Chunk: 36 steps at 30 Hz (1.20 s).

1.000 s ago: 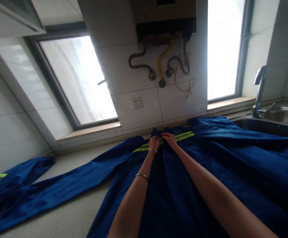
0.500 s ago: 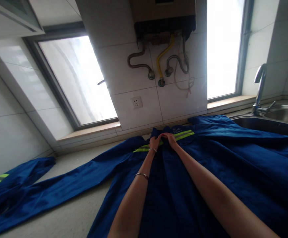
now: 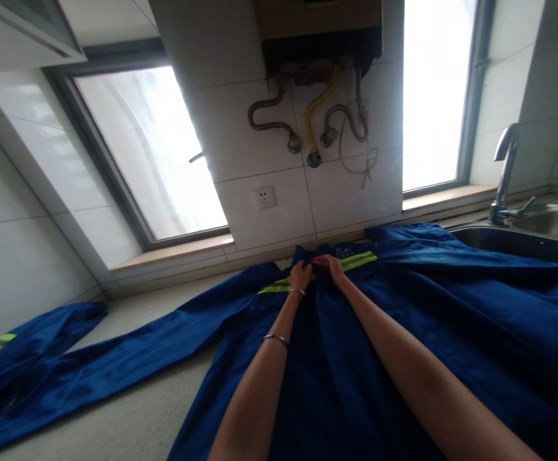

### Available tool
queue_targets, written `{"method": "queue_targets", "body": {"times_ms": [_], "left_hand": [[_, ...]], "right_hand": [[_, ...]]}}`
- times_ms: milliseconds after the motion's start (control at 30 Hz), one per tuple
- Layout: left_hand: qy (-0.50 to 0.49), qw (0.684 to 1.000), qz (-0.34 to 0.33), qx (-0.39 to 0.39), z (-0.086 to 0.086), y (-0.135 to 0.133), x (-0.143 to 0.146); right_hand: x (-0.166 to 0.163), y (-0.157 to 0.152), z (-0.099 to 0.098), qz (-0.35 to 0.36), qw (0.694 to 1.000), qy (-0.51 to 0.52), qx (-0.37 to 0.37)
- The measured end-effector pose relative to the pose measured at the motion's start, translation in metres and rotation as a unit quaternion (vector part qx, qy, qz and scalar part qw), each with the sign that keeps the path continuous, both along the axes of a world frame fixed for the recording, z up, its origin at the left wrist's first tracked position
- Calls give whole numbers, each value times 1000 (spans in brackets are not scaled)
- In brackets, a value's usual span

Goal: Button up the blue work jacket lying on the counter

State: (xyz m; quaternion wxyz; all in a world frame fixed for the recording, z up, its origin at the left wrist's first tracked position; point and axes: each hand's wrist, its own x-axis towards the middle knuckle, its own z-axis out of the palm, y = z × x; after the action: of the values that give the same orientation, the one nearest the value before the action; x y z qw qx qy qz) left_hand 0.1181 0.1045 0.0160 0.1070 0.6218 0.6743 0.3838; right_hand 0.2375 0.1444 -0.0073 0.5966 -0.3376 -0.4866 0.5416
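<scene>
A dark blue work jacket (image 3: 404, 333) with yellow-green reflective stripes (image 3: 358, 261) lies spread over the counter, one sleeve stretched out to the left. My left hand (image 3: 300, 276) and my right hand (image 3: 331, 267) meet at the far middle of the jacket, near the collar. Both pinch the fabric at the front opening, fingers pressed together. What exactly sits between the fingertips is too small to make out. A thin bracelet rings my left forearm.
A grey counter (image 3: 130, 419) runs under the jacket. A steel sink (image 3: 538, 237) with a tap (image 3: 504, 166) stands at the right. On the tiled wall hang a water heater with pipes (image 3: 317, 121) and a socket (image 3: 265, 198). Windows flank it.
Hardly anything has moved. Both hands stay pinched on the jacket front near the collar, with only a slight shift of the view.
</scene>
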Motion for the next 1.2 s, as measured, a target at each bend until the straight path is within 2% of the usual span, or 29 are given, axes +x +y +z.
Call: {"method": "queue_targets", "body": {"times_ms": [333,733,867,967,1033,1067,1133,1200], "left_hand": [[92,994,0,53,3,-6,2],[157,986,-13,47,-1,-4,1],[172,985,3,24,-3,-1,3],[212,975,-44,-41,-4,2,-6],[231,967,-68,-86,-6,4,-17],[233,965,-70,-102,-8,5,-23],[229,965,-57,-116,-13,6,-34],[232,965,-39,-118,-18,6,-42]], "right_hand": [[-2,0,-1,-27,1000,-5,-3],[-1,-2,0,-47,996,-67,21],[-3,0,0,-69,989,-125,45],[-3,-1,-1,-110,977,-172,65],[-1,-4,-2,-143,956,-240,88],[0,-6,-3,-153,934,-304,104],[1,-11,-5,-146,873,-446,136],[0,-14,-7,-112,820,-539,158]]}}
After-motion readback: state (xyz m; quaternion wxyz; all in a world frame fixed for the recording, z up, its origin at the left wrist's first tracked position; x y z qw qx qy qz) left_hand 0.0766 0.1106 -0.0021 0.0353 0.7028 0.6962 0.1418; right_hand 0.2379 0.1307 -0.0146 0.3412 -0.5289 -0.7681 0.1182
